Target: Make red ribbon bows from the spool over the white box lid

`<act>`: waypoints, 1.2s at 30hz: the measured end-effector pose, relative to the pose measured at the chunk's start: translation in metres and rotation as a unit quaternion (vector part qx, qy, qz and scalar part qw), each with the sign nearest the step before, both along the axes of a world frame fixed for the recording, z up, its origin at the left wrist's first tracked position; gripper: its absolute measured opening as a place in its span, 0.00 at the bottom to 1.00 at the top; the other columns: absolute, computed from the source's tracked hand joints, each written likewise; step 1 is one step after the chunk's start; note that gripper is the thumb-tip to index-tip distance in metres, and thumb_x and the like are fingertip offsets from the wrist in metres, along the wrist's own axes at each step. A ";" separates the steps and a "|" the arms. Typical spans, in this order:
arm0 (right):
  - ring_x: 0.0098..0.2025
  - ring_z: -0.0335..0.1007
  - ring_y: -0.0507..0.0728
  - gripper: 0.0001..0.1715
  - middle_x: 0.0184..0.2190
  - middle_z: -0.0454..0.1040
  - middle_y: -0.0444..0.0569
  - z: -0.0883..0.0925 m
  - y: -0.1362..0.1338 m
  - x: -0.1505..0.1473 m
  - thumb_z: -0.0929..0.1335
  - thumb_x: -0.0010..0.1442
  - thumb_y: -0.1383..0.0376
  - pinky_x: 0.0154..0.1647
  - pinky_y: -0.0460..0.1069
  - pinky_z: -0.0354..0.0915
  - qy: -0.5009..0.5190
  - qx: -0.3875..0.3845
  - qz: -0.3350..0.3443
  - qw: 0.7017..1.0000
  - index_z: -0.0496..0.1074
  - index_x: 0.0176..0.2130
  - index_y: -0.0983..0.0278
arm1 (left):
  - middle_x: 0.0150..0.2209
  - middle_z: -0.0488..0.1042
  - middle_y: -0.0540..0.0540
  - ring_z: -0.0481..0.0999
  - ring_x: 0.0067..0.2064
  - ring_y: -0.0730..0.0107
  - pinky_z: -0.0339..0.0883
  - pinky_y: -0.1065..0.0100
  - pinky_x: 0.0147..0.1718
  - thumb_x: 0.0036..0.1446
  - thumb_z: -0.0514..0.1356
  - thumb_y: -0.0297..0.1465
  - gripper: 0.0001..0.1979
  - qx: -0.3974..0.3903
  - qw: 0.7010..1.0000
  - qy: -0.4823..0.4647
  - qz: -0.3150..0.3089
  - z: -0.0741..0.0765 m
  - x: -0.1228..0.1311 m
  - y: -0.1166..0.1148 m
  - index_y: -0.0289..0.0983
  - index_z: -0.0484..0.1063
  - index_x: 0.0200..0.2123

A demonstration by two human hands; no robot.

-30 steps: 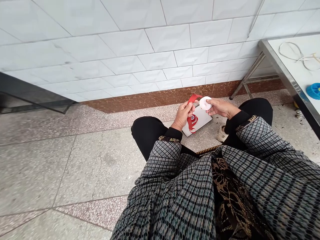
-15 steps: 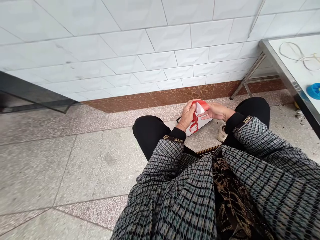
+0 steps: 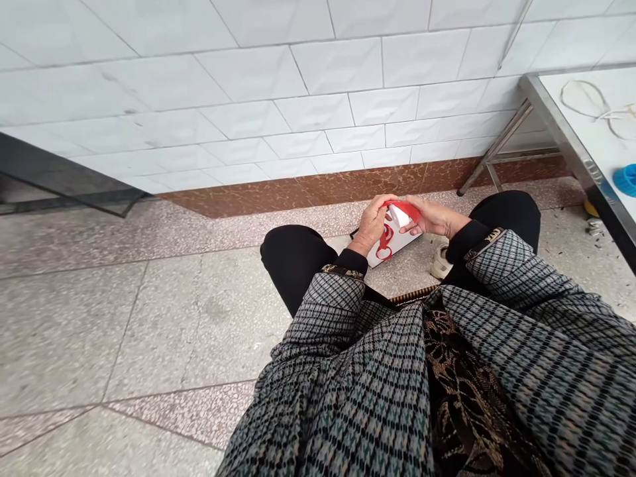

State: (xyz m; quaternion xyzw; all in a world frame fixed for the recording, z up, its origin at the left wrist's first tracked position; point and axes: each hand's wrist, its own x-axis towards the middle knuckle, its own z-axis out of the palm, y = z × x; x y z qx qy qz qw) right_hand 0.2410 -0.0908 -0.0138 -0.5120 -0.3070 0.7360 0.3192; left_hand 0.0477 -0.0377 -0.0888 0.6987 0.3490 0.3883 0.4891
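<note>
Between my two hands is a piece of red paper (image 3: pixel 408 210) with a white inner face, curved over into a loop. My left hand (image 3: pixel 372 222) grips its left end between thumb and fingers. At its right side, my right hand (image 3: pixel 431 216) has its fingers closed around the edge. Just below lies a flat white piece (image 3: pixel 400 248), with curled red strips (image 3: pixel 384 244) over its left part; whether these join the paper I hold, I cannot tell. My hands partly cover both.
My bent knees flank the work, and a light shoe (image 3: pixel 440 262) shows by the right one. A metal-edged table (image 3: pixel 564 122) at the right holds white cords (image 3: pixel 609 114) and a blue round object (image 3: pixel 626 179). A tiled wall (image 3: pixel 348 63) stands in front; a dark panel (image 3: pixel 64 182) is at left.
My right hand's fingers, outstretched before, have closed in on the red paper. The paper has turned, showing its white inside as a tighter curl. The view has shifted slightly.
</note>
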 end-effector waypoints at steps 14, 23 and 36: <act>0.37 0.84 0.55 0.22 0.49 0.85 0.53 -0.004 0.000 0.005 0.69 0.79 0.45 0.27 0.43 0.75 0.016 0.021 0.048 0.998 0.76 0.58 0.57 | 0.57 0.81 0.41 0.82 0.47 0.62 0.80 0.62 0.41 0.75 0.54 0.38 0.14 -0.047 0.997 -0.067 0.006 -0.011 0.000 0.004 0.42 0.79 0.52; 0.35 0.80 0.53 0.23 0.47 0.82 0.50 -0.002 -0.001 0.006 0.75 0.72 0.64 0.24 0.41 0.67 -0.046 0.035 0.048 0.997 0.72 0.63 0.55 | 0.35 0.78 0.49 0.71 0.29 0.70 0.71 0.64 0.34 0.68 0.57 0.33 0.14 -0.109 0.993 -0.024 0.026 0.002 -0.002 0.002 0.41 0.78 0.52; 0.39 0.68 0.58 0.29 0.38 0.72 0.43 -0.016 0.003 0.007 0.75 0.58 0.67 0.41 0.51 0.67 -0.334 0.243 0.077 0.907 0.68 0.57 0.58 | 0.24 0.79 0.44 0.76 0.26 0.67 0.69 0.64 0.31 0.66 0.66 0.59 0.29 -0.391 0.919 -0.021 -0.047 0.028 -0.008 -0.010 0.37 0.78 0.32</act>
